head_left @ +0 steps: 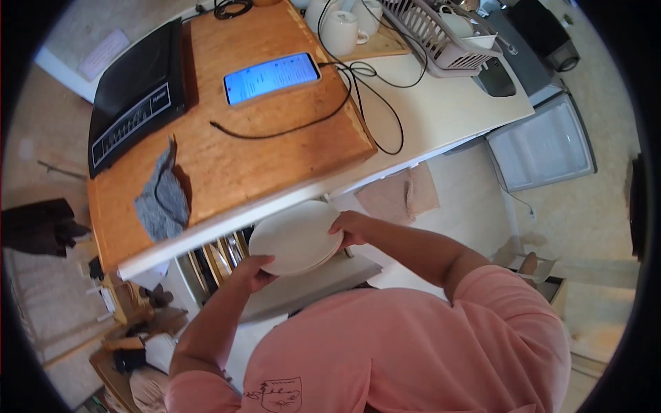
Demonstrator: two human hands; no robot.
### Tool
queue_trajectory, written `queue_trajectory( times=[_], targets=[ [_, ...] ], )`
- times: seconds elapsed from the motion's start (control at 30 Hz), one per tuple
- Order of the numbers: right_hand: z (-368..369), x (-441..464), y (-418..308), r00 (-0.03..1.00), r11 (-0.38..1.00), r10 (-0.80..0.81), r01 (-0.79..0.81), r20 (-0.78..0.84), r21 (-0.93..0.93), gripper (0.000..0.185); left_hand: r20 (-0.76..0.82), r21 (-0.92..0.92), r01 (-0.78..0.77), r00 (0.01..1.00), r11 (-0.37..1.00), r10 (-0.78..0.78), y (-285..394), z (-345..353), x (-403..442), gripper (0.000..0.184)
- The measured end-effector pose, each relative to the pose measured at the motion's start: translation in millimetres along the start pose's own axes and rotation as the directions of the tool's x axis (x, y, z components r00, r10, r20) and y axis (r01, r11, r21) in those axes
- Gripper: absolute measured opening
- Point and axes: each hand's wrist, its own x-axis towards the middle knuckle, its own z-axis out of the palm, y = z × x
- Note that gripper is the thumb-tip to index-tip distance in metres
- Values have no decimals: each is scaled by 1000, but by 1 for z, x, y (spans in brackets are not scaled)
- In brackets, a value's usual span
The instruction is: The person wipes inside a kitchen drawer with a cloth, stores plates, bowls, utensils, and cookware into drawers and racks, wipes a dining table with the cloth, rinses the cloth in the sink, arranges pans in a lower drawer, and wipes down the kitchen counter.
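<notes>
Both my hands grip a white plate (296, 234) by its edges, over an open drawer (310, 289) below the counter's front edge. A second rim shows under the plate's lower right edge, so it looks like more than one plate stacked. My left hand (257, 272) closes on the near left edge, thumb on top. On the right edge, my right hand (351, 228) is closed with the thumb over the rim. Cutlery (222, 258) lies in sections at the drawer's left, partly covered by the plate and my left arm.
The wooden board (275, 158) on the counter bears a black induction cooktop (138, 89), a grey cloth (164, 196), a lit phone (272, 77) and a black cable (289, 129). White mugs (339, 33) and a dish rack (441, 41) stand farther back. A mat (399, 193) lies on the floor.
</notes>
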Motion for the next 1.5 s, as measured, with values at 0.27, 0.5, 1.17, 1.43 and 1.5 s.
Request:
queue_trajectory(
  times=[0.27,0.5,1.17,1.43,1.5],
  targets=[
    [24,112,-2,982,944,-76,14,-176,-330,60,-86,203,55,996,978,-38,-2,-51,115,49],
    [32,152,-17,968,931,-183,116,-169,-345,63,-137,192,63,990,979,-37,-22,-67,166,48],
    [11,199,-21,889,-26,-436,-168,-140,-985,71,-221,304,-16,971,953,87,-33,-55,202,27],
    [15,193,-4,904,-315,-423,-210,-61,-926,74,-193,272,120,979,955,-68,-77,-62,201,22],
    [19,190,-1,911,-354,-410,-205,-45,-913,75,-220,307,235,960,922,-172,-89,-68,204,26]
  ],
)
